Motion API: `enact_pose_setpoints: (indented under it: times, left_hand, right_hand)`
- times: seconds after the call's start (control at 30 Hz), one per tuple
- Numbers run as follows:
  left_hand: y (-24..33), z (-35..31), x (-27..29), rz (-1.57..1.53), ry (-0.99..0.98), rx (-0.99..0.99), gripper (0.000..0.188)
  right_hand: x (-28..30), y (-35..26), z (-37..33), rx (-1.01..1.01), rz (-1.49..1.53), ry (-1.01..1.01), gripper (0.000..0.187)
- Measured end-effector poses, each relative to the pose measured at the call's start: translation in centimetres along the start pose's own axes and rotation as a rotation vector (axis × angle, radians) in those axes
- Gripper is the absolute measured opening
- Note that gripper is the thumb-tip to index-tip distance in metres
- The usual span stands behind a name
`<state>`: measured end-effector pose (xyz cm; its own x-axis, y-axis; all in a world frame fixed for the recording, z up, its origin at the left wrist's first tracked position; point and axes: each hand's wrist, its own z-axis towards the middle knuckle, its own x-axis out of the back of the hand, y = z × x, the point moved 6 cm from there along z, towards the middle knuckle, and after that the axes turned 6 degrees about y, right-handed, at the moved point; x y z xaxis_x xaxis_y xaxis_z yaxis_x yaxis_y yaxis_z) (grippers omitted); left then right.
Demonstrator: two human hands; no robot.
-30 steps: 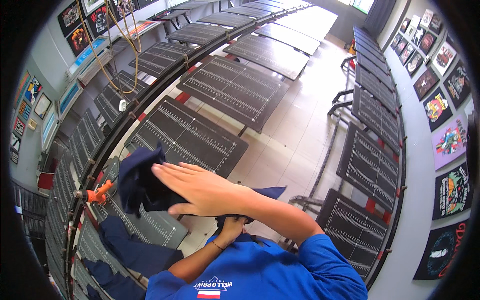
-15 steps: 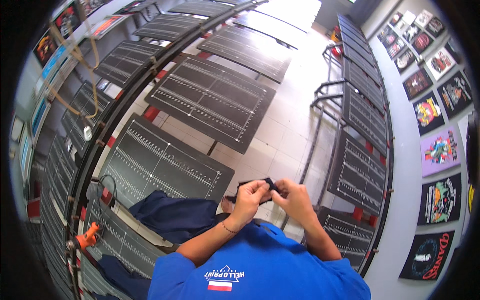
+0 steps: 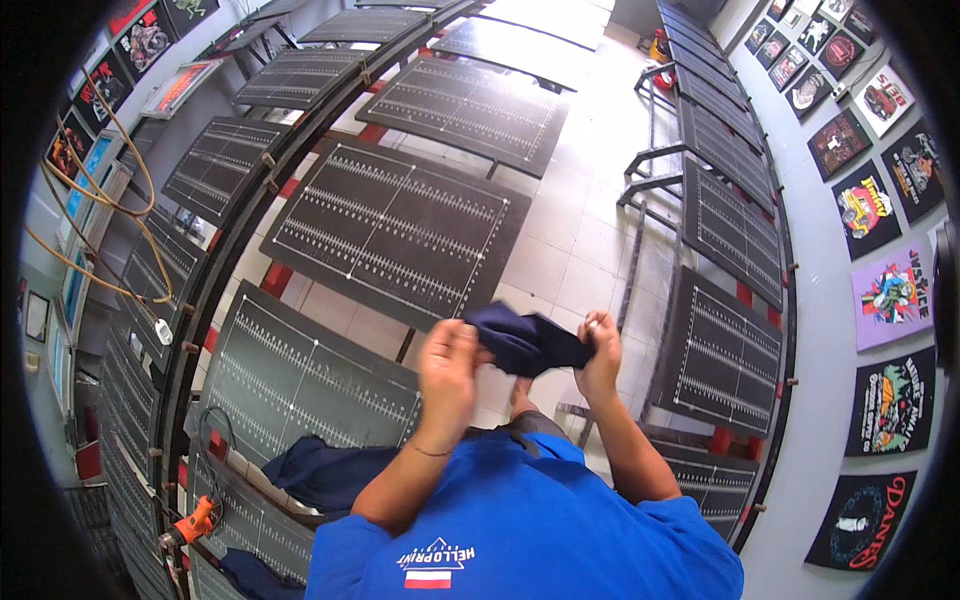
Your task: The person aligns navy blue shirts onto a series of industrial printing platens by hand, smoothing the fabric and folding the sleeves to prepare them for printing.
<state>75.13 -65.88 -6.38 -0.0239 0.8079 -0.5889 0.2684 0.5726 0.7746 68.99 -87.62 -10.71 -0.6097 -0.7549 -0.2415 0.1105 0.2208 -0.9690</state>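
A small piece of dark navy cloth (image 3: 527,342) is stretched in the air in front of my body. My left hand (image 3: 450,362), slightly smeared by motion, pinches its left end. The right end is gripped by my right hand (image 3: 600,352), its fingers closed. The cloth sags a little and its folds hide what kind of piece it is. Below and to the left, a larger navy garment (image 3: 325,472) lies bunched on the near edge of a dark printing board, close to my left forearm.
Black boards with white ruler marks, such as the nearest left one (image 3: 310,365), run in rows on both sides of a tiled aisle (image 3: 560,240). An orange heat gun (image 3: 190,522) hangs at lower left. Another navy garment (image 3: 258,575) lies near it. Printed samples (image 3: 893,400) cover the right wall.
My hands have moved apart and forward, spreading the cloth that was bunched between my fingers. The view has shifted slightly.
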Motion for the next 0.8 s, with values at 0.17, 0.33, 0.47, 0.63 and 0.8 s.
enact_pose_setpoints:
  times: [0.17,0.33,0.47,0.63,0.8]
  left_hand:
    - [7.0,6.1,2.9,-0.059,0.439,-0.345,0.008]
    - [5.0,8.3,1.1,0.145,0.393,-0.4,0.014]
    - [-5.9,7.1,-0.5,0.436,0.017,0.037,0.012]
    - [-18.4,5.3,-5.8,0.978,-0.517,-0.313,0.041]
    - [-20.4,9.3,-13.1,0.81,-0.45,-0.231,0.037]
  right_hand:
    - [17.5,15.5,8.4,-0.084,-1.993,-0.799,0.023]
    - [27.6,18.6,21.4,-0.418,-2.227,-0.952,0.02]
    - [0.7,-3.9,16.0,0.394,-1.32,-1.483,0.047]
    - [-11.5,-13.6,9.6,0.796,-0.76,-1.41,0.039]
    - [-17.5,-17.4,9.3,0.856,-0.171,-1.417,0.045]
